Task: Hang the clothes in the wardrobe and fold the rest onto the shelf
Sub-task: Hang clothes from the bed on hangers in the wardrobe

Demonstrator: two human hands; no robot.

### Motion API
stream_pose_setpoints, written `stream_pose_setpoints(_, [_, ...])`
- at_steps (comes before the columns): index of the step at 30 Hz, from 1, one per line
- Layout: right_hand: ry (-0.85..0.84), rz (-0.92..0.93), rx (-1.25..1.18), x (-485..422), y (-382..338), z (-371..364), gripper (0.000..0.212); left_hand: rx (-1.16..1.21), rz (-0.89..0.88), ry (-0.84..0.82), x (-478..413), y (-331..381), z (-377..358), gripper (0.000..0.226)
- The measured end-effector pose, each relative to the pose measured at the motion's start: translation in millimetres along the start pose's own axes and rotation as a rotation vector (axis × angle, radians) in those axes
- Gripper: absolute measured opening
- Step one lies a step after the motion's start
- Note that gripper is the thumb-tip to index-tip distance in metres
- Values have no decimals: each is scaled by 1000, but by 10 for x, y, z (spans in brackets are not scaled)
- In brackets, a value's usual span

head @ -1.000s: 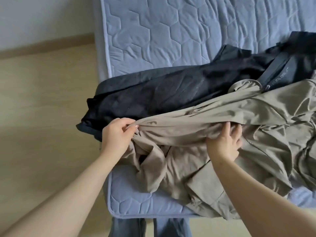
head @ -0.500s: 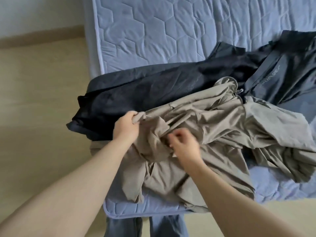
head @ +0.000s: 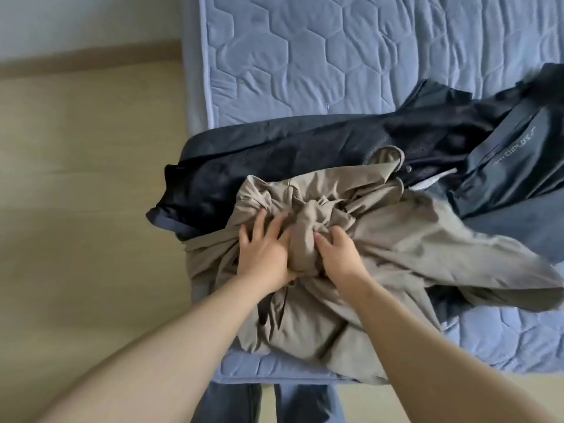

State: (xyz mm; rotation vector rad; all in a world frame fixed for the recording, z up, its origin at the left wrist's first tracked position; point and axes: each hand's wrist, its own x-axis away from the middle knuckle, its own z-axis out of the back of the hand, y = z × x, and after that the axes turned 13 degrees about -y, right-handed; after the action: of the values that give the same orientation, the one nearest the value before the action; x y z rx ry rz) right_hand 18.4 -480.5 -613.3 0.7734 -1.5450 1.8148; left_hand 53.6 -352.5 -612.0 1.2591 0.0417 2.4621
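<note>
Looking down on the near left corner of a mattress (head: 335, 56), pale blue, quilted in hexagons.

Khaki garment (head: 412, 248): a crumpled heap on the near part of the mattress, its lower folds spilling over the near edge toward the person. 1 long flap trails off to the right across the quilt. A small loop of the same cloth stands up at the far side (collar or cuff, cannot tell).

Left hand (head: 262, 248): laid flat on the khaki cloth, fingers spread and mostly straight, pressing down, with nothing closed in them.

Right hand (head: 338, 254): fingers curled into the folds with the tips buried, grasping a bunch of the khaki garment.

Between the 2 hands a thick ridge of cloth is squeezed up.

Navy garment (head: 305, 148): stretched across the mattress just behind the khaki heap, which overlaps its near side. Its left end hangs past the mattress's left edge.

Grey-blue jacket (head: 512, 157): far right, touching the navy garment, with pale lettering too blurred to read.

Pale wooden floor (head: 91, 178) to the left. Legs in blue jeans (head: 238, 404) show below the mattress edge.
</note>
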Motion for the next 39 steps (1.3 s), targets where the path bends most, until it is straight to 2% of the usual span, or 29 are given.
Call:
stream_pose_setpoints(2, [-44,-10,-28,101,60,-50,22,-57,20,10,-1,-32,-25,54])
stream_pose_setpoints(3, [-49,-14,-51,155,97,-31,24,15,37,55,12,-66,-9,39])
stream_pose_setpoints(5, [-72,-19,-111,290,127,43,27,361,78,114,93,-130,98,24])
stream_pose_setpoints(8, [-183,-27,-88,469,-8,57,40,866,127,163,319,-241,289,38])
stream_pose_setpoints(12, [-166,59,160,612,-624,-96,24,1148,214,367,663,-362,591,41])
stream_pose_setpoints(15, [-140,150,194,833,-1218,-258,20,1285,194,495,1010,-459,1071,42])
stream_pose_setpoints(18, [-30,240,179,1159,-1737,-385,31,1313,98,613,1445,-595,1544,37])
stream_pose_setpoints(21, [69,307,155,1499,-2115,-511,36,1211,-19,622,1961,-762,1918,27])
stream_pose_setpoints(24, [113,401,124,1849,-2498,-711,37,1121,-91,661,2533,-1003,2228,22])
stream_pose_setpoints(28, [121,572,94,2282,-3153,-997,37,1211,-250,775,3190,-1306,2606,20])
stream_pose_setpoints(32, [47,769,53,2793,-3888,-1215,33,1284,-359,994,3843,-1590,3071,31])
stream_pose_setpoints(39, [-245,937,-111,3603,-4838,-1550,23,1091,-353,1345,4910,-1838,3674,34])
